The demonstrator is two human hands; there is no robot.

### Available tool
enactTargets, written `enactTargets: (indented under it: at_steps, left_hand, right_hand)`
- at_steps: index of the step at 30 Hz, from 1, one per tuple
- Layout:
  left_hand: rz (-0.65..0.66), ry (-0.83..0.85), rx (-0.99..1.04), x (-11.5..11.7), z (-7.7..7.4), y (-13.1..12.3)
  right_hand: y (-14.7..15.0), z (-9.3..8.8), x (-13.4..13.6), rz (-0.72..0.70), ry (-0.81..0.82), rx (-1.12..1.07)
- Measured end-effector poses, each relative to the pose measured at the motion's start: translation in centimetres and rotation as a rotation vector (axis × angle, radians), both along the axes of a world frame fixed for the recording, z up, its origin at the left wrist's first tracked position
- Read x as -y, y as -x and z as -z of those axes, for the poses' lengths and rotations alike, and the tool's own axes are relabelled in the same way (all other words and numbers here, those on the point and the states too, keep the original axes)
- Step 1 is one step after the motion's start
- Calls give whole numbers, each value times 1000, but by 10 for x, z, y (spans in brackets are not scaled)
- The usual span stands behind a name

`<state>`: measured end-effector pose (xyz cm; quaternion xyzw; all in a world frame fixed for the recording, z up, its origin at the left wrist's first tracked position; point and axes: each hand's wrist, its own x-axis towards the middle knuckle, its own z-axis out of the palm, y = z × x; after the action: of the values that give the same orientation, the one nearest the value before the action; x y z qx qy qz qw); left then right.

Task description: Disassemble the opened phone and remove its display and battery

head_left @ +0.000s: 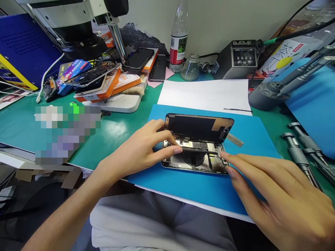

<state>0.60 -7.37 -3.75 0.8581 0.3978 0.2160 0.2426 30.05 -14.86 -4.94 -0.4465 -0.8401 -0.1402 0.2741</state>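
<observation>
the green bench (125, 122) carries a blue mat (183, 186) and white paper (204, 94).

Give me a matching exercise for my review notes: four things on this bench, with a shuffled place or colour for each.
Things
1. Jar
2. Open phone
3. Mat
4. Sheet

Places or colours
A. Blue, directly under the phone
B. Beside the red-labelled bottle
C. White, behind the phone
D. Between left hand and right hand

Pairs: 1-B, 2-D, 3-A, 4-C

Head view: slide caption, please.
Opened smartphone on blue mat, left hand holding a slim dark strip across it, right hand at the smartphone's edge.
</observation>
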Motion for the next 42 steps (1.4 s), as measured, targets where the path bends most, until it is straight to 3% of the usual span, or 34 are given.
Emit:
enactTargets:
  at_steps: [7, 27, 42]
  left_hand:
    - [5, -16, 3, 0, -1, -1]
    - [14, 36, 27, 1, -2, 0]
    - [51, 132, -11, 2, -2, 6]
  right_hand:
    - [-4, 3, -2, -54, 0, 50]
    - [-2, 4, -1, -21, -21, 69]
    - [-10, 9, -2, -130, -19, 99]
